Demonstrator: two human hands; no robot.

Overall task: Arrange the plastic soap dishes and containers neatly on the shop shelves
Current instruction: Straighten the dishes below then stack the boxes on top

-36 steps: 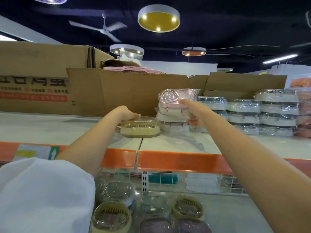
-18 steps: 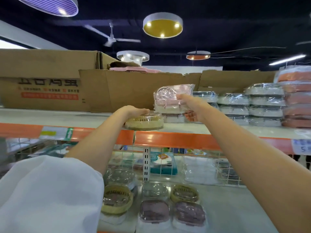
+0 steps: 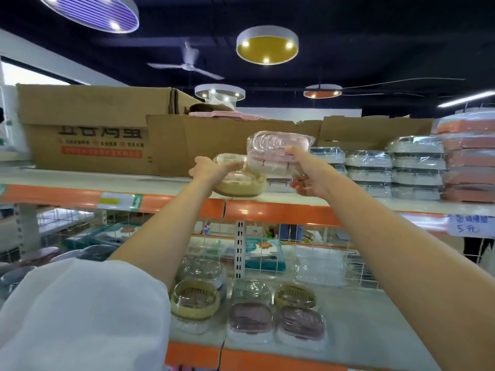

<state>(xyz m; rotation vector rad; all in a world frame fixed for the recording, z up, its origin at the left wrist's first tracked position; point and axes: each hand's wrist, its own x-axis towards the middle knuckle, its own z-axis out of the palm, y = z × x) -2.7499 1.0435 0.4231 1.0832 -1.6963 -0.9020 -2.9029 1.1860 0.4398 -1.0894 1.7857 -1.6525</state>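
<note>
The left hand (image 3: pixel 211 167) is curling over the clear domed lid of a round beige plastic soap dish (image 3: pixel 241 183), gripping it from above and holding it tilted just over the front of the pale top shelf board (image 3: pixel 107 180). The right hand (image 3: pixel 308 175) is gripping a small stack of film-wrapped pink and white rectangular plastic containers (image 3: pixel 278 153), thumb on the near face and fingers curled beneath, raised off the same board. Dish and stack are touching or nearly so; which cannot be told.

The step in hand looks like placing: both loads are being carried to the upper shelf, in the gap left of the rows of wrapped grey-white lidded containers (image 3: pixel 417 170). The next move probably calls for levelling each load, setting it flat and square beside those rows, then loosening the fingers without toppling the stack.

The wrapping is glossy, crinkled and likely slippery; the dish is a ribbed, rigid tub under a smooth dome. Farther right, orange-pink trays (image 3: pixel 468 167) are standing stacked. Behind, brown corrugated cardboard boxes (image 3: pixel 93 129) are lining the shelf. On the lower shelf (image 3: pixel 375 330), more beige and mauve lidded soap dishes (image 3: pixel 300 325) are sitting in loose rows.
</note>
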